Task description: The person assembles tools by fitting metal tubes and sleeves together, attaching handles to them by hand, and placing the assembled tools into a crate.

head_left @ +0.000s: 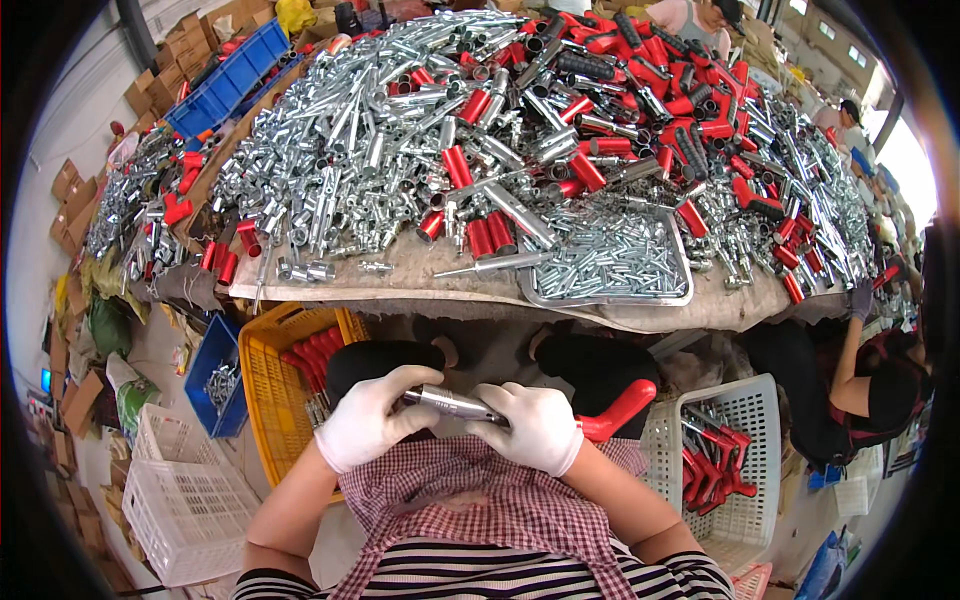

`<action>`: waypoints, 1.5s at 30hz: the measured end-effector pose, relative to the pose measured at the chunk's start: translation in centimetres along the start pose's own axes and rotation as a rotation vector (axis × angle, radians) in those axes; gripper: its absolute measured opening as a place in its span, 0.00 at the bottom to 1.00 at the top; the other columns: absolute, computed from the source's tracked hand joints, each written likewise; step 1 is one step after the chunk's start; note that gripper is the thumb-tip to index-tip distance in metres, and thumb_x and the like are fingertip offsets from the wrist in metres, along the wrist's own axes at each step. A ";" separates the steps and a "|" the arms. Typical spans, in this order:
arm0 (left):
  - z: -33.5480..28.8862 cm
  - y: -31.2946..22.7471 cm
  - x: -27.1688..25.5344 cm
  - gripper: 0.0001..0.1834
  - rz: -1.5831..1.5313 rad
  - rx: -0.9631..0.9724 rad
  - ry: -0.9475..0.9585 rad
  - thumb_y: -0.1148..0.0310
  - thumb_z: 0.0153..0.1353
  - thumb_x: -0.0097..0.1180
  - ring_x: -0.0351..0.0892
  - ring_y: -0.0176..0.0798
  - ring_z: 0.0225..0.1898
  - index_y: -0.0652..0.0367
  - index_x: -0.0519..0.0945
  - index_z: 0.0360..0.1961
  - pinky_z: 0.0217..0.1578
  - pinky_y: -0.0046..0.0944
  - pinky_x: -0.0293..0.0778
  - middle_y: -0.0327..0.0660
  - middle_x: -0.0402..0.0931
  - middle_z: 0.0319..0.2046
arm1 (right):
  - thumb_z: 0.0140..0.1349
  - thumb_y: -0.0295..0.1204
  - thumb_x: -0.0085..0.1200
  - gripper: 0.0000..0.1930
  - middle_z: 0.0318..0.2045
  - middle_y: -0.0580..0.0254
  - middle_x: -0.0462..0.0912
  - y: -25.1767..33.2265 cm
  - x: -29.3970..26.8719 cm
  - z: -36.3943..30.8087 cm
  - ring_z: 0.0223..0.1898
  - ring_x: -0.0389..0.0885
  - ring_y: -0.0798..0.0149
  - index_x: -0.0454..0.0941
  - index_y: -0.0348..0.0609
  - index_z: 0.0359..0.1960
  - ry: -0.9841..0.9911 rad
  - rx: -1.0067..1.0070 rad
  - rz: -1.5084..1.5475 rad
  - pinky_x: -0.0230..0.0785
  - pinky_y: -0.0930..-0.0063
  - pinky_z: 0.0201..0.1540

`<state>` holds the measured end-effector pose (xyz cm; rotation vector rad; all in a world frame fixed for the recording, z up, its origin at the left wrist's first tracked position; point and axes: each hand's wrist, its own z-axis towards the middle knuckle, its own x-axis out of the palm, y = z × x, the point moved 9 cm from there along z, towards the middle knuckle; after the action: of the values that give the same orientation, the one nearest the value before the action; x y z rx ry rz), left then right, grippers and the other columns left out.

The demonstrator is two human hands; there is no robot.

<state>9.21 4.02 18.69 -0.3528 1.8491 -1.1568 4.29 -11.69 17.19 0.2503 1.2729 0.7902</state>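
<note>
Above my lap, both white-gloved hands hold a silver metal tube (455,404) lying almost level. My left hand (372,418) is closed at its left end, thumb below and fingers above. My right hand (535,425) wraps round its right end. Just beyond the right hand sticks out a bent red handle (620,410); the glove hides whether it joins the tube. On the table ahead lies a heap of silver metal parts (370,110) mixed with red sleeves and red-and-black grips. A shallow tray (610,298) of small metal pins stands near the table's front edge.
A yellow crate (262,385) with red-handled pieces stands at my left, beside a blue bin (212,385) and stacked white crates (190,510). At my right is a white basket (762,450) of red-handled tools. A co-worker (880,385) sits at the far right.
</note>
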 end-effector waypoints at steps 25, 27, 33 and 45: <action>-0.1 0.9 -1.0 0.25 -0.092 -0.073 -0.109 0.69 0.53 0.65 0.76 0.32 0.39 0.65 0.76 0.52 0.40 0.35 0.74 0.40 0.76 0.37 | 0.52 0.39 0.65 0.16 0.27 0.56 0.82 -0.7 0.2 0.0 0.28 0.83 0.52 0.81 0.46 0.39 -0.004 -0.032 0.109 0.76 0.62 0.30; 0.1 -0.2 0.2 0.20 -0.035 0.046 0.004 0.69 0.55 0.60 0.78 0.40 0.39 0.62 0.78 0.49 0.42 0.39 0.74 0.44 0.78 0.37 | 0.52 0.39 0.65 0.16 0.27 0.56 0.82 -0.6 0.4 -0.2 0.27 0.83 0.52 0.81 0.46 0.39 0.000 -0.040 0.099 0.76 0.62 0.29; -0.8 -1.3 -1.0 0.18 0.090 -0.037 -0.155 0.71 0.54 0.61 0.80 0.40 0.36 0.63 0.79 0.48 0.40 0.36 0.76 0.46 0.79 0.38 | 0.49 0.38 0.68 0.17 0.26 0.58 0.83 -0.6 0.0 0.0 0.26 0.83 0.54 0.82 0.45 0.39 -0.002 -0.041 0.061 0.76 0.65 0.29; -0.6 -1.4 1.5 0.17 -0.037 0.067 -0.178 0.68 0.51 0.69 0.83 0.38 0.32 0.62 0.81 0.41 0.35 0.34 0.77 0.45 0.82 0.32 | 0.47 0.35 0.66 0.15 0.25 0.58 0.81 0.2 0.9 0.6 0.26 0.83 0.52 0.81 0.46 0.37 -0.024 -0.066 0.054 0.76 0.63 0.30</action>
<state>7.66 2.67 19.13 -0.4393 1.6516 -1.1705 4.80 -10.80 16.76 0.2417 1.2195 0.8714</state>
